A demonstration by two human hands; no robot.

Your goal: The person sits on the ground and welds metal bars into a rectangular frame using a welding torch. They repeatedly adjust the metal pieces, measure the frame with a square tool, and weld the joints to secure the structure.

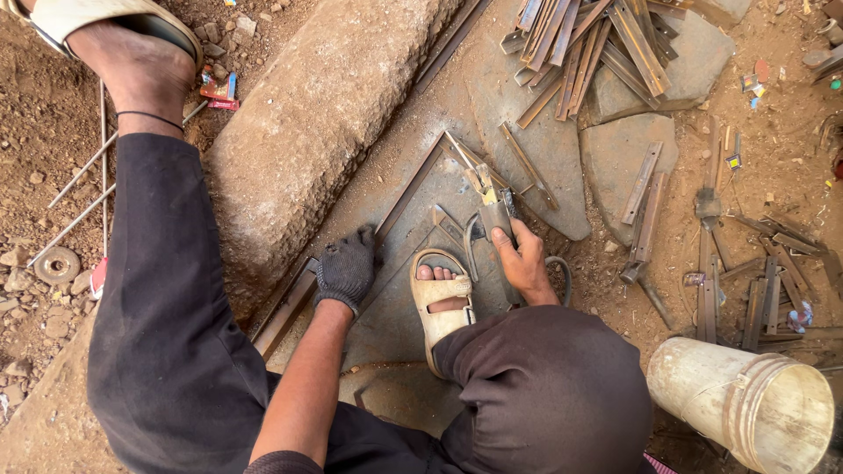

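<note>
At the far left, a round metal ring lies in the dirt. Near it, three thin metal rods lie on the ground by the person's stretched-out leg. That leg ends at the top in one foot in a tan sandal. Next comes one big long stone, lying at a slant.

The left hand wears one dark glove. It is closed down on a long metal bar that runs along the foot of the stone, with the fingers curled over the bar. Just to the right, a second foot in a tan sandal presses flat on the grey slab.

The right hand is bare. Its fingers are wrapped tight around one grey tool, and the tip of the tool touches the corner where two metal bars meet.

Higher up lies a heap of metal strips, too many to count. More strips lie scattered on the dirt at the right. In the bottom right corner, one cream bucket lies on its side.
</note>
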